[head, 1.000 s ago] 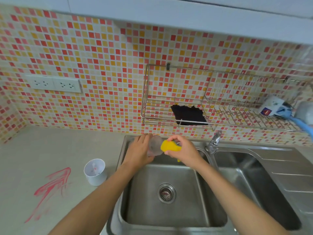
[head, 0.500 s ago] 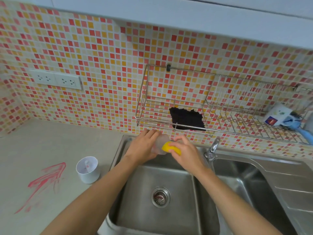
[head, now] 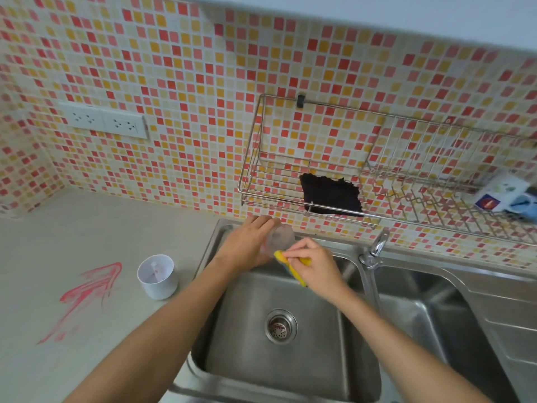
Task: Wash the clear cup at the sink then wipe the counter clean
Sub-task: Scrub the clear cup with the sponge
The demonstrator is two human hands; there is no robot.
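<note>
Yellow sponge [head: 290,264], red smear [head: 87,295] on grey counter [head: 58,228] (mosaic wall [head: 189,82] red, orange, cream), black cloth [head: 331,196].

A home kitchen: a double steel sink [head: 343,289] with tap [head: 374,248], mosaic-tiled wall [head: 189,82], wire dish rack [head: 406,181], and counter [head: 58,251].

Count: 2 hands [head: 247,242] [head: 315,264], 1 clear cup [head: 280,237], 1 yellow sponge [head: 283,257], 1 white cup [head: 158,279], 2 sink basins [head: 247,330] [head: 421,321], 1 tap [head: 376,248], 1 wire rack [head: 255,158], 1 black cloth [head: 331,196], 2 sockets [head: 84,117] [head: 125,125].
</note>
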